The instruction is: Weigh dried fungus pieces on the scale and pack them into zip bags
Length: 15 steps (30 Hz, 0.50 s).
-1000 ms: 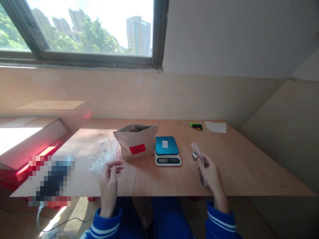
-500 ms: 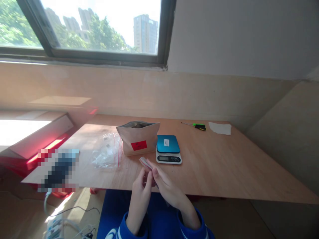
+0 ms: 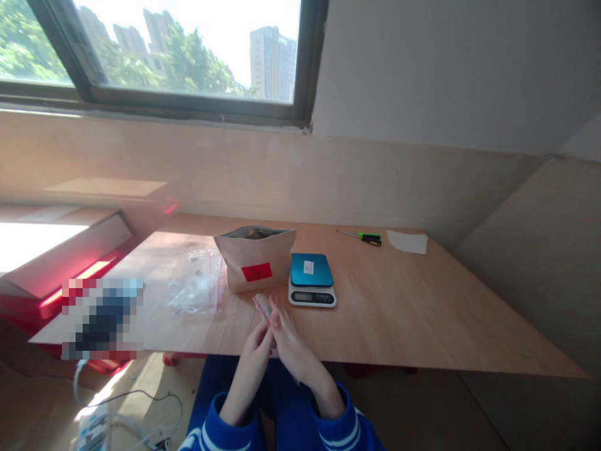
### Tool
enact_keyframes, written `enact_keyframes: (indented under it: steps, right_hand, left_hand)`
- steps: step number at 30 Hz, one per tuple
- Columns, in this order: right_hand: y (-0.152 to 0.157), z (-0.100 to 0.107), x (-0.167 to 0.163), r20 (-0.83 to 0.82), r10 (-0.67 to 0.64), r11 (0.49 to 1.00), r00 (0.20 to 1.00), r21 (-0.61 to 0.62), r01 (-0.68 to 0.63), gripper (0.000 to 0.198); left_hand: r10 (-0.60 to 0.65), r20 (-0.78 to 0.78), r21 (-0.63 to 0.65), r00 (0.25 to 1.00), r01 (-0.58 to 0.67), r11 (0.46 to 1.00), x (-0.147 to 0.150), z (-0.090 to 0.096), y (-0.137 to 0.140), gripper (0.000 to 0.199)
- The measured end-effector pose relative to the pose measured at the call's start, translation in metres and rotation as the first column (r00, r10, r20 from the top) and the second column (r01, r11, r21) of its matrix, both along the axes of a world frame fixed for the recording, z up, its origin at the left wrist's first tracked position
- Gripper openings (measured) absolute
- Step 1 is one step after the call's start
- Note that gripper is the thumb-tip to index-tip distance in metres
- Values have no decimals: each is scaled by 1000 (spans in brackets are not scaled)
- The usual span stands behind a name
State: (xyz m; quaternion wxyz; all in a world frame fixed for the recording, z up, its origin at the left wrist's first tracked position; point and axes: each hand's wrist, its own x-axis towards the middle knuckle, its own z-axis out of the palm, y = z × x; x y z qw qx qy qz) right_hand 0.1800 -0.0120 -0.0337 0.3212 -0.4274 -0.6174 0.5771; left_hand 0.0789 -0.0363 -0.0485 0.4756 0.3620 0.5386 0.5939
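Note:
Over the table's front edge, my left hand (image 3: 257, 347) and my right hand (image 3: 292, 344) are closed together on a small clear zip bag (image 3: 263, 307). Its red seal line shows above my fingers, and most of the bag is hidden by my hands. Just beyond them stands an open kraft paper pouch (image 3: 256, 257) with a red label; its contents cannot be made out. Touching or close to the pouch's right side is a kitchen scale (image 3: 312, 279) with a blue plate and white base, nothing lying on it but a small white sticker.
Clear zip bags with red seal lines (image 3: 195, 285) lie left of the pouch. Two screwdrivers (image 3: 369, 238) and a torn white paper (image 3: 407, 242) are at the back right. A blurred dark object (image 3: 106, 319) sits at the left edge, above a power strip (image 3: 96, 429) with cables.
My hands and the small zip bag have shifted slightly left in the picture, along with the whole view. Both hands keep their hold; the right fingers now lie straighter along the bag.

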Motion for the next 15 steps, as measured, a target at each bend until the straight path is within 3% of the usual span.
enact_keyframes:
  steps: [5,7,11,15]
  right_hand:
    - [0,4,2,-10,-210,965,978,158,209,44]
    - [-1,9,6,-38,-160,974,986,159,164,32]
    - [-4,20,15,-7,68,978,998,196,-66,15]
    - [-11,26,17,100,25,952,995,302,-55,9]
  left_hand:
    - [9,-61,63,998,-5,998,-4,16,-3,40]
    - [40,-75,85,996,-33,996,-6,19,-4,41]
    - [91,-7,89,996,-90,992,-5,16,-5,43]
    - [113,-19,86,993,-111,990,0,13,-3,41]
